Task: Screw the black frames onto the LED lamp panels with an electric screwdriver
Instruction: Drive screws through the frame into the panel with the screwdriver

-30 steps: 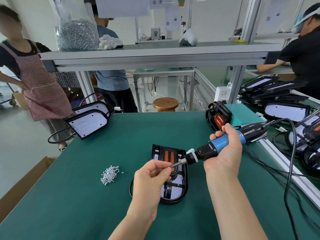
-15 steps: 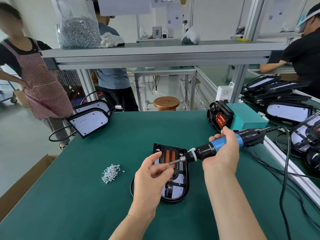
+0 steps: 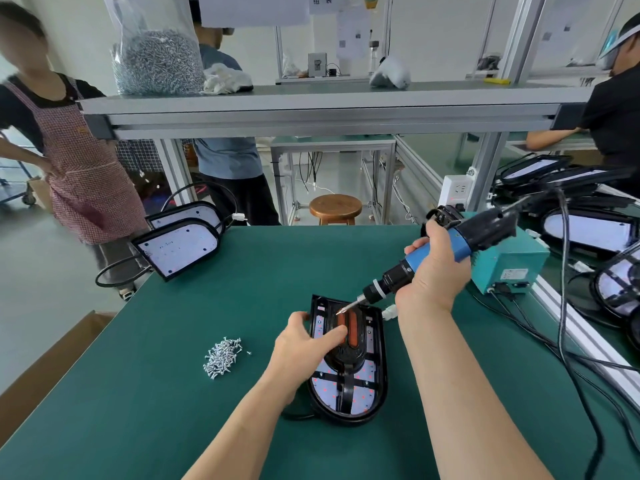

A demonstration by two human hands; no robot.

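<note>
Looking down on the green table (image 3: 173, 403), the LED lamp panel (image 3: 362, 398) lies flat in the middle, rounded end toward the person, with the black frame (image 3: 382, 358) seated on top of it. The electric screwdriver (image 3: 414, 259) slants down from the upper right. The right hand (image 3: 438, 271) is wrapped tight round its blue barrel, well above and right of the panel. The left hand (image 3: 301, 344) rests on the frame's left side, thumb at the far corner, forefinger laid toward the orange strips (image 3: 353, 329). A loose pile of screws (image 3: 223, 356) sits left of that hand, apart from it. The bit tip (image 3: 341, 310) points at the frame's far end; whether it touches, hard to tell.
</note>
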